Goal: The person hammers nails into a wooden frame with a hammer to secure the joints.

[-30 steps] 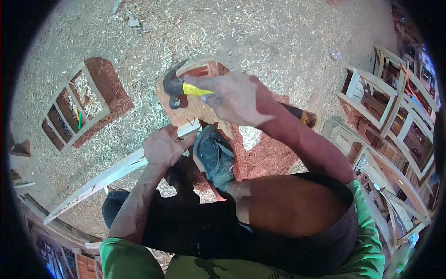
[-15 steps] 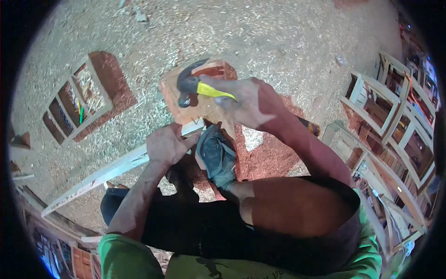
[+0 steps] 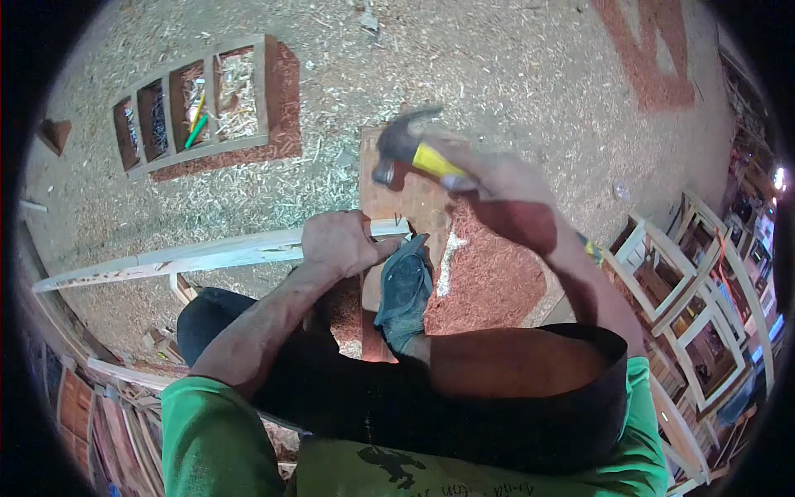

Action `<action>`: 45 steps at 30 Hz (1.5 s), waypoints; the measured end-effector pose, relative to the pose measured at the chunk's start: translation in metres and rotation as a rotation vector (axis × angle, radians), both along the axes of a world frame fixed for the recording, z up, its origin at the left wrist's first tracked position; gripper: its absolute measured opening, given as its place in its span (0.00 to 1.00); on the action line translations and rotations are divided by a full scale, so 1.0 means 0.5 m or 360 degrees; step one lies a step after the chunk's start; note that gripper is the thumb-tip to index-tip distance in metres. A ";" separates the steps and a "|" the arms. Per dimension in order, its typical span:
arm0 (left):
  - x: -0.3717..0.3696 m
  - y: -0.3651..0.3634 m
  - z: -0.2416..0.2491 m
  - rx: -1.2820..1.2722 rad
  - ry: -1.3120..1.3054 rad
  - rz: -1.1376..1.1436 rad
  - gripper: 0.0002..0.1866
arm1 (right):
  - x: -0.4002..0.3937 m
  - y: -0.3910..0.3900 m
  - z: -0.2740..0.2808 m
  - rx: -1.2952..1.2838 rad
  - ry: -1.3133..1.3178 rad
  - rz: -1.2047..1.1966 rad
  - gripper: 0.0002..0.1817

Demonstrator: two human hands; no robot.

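My right hand (image 3: 509, 184), slightly blurred, is wrapped around a claw hammer (image 3: 399, 142) with a dark head and a yellow-and-black handle. The hammer is raised over a flat wooden board (image 3: 424, 203) on the ground. My left hand (image 3: 334, 242) grips a long pale wooden strip (image 3: 224, 251) near its right end, fingers curled over it. What looks like a nail (image 3: 398, 219) stands up at that end. Beside it, my foot in a dark shoe (image 3: 404, 286) rests on the board, close to my left thumb.
A wooden tray (image 3: 267, 95) with compartments lies at the upper left, holding nails, wood shavings, a green marker (image 3: 197, 131) and a yellow pencil-like stick. Wooden frames (image 3: 662, 265) are stacked at the right. Shavings cover the ground (image 3: 513, 99). Planks lie at the lower left.
The view has turned and shifted, so the tray and strip sit differently in it. My right hand still holds the hammer raised; my left hand keeps its grip on the strip.
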State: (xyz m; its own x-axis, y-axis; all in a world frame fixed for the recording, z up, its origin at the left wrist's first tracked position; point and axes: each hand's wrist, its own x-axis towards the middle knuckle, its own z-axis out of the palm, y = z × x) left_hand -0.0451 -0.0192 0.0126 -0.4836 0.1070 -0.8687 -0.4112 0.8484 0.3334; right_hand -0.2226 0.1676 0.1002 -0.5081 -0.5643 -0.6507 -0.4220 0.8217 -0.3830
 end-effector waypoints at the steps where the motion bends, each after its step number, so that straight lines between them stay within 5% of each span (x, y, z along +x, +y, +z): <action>1: 0.004 0.002 0.000 -0.0010 0.0007 -0.0003 0.42 | -0.032 -0.018 0.024 0.0038 0.0013 -0.0058 0.25; 6: -0.004 -0.003 0.006 0.0069 -0.0067 0.0020 0.42 | -0.145 -0.052 0.094 -0.0724 0.0624 -0.0754 0.28; 8: -0.007 -0.001 0.011 0.0062 -0.0076 0.0005 0.42 | -0.079 -0.045 0.047 -0.0640 0.0620 -0.0896 0.28; 11: 0.043 0.011 0.001 0.0078 0.0044 0.0030 0.41 | 0.128 0.117 -0.117 0.0010 -0.0150 0.0114 0.25; 14: 0.007 0.005 -0.020 0.0048 0.0084 0.0066 0.40 | 0.065 0.073 -0.081 -0.0398 -0.0006 -0.0181 0.27; 16: 0.019 0.009 0.000 0.0041 0.0025 0.0022 0.39 | 0.060 0.061 -0.041 -0.0206 -0.0217 -0.0702 0.32; 18: 0.019 0.012 -0.010 0.0061 0.0058 0.0056 0.40 | 0.065 0.087 -0.028 -0.0392 -0.0098 -0.0830 0.33; 24: 0.006 0.011 0.007 0.0055 -0.0006 0.0098 0.39 | 0.305 0.238 -0.037 -0.0207 -0.0495 -0.1743 0.28; 29: 0.011 0.015 0.005 0.0002 -0.0042 0.0069 0.40 | 0.380 0.232 -0.062 -0.0433 -0.0937 -0.1918 0.33; 45: 0.028 0.015 -0.007 -0.0002 0.0117 -0.0006 0.41 | 0.385 0.200 -0.055 -0.0561 -0.0855 -0.2009 0.34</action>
State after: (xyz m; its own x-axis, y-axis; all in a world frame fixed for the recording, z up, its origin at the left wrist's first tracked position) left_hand -0.0312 -0.0116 0.0093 -0.5457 0.1079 -0.8310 -0.3823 0.8504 0.3614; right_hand -0.0302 0.2674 0.0729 -0.5250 -0.0944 -0.8458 0.7739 0.3606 -0.5206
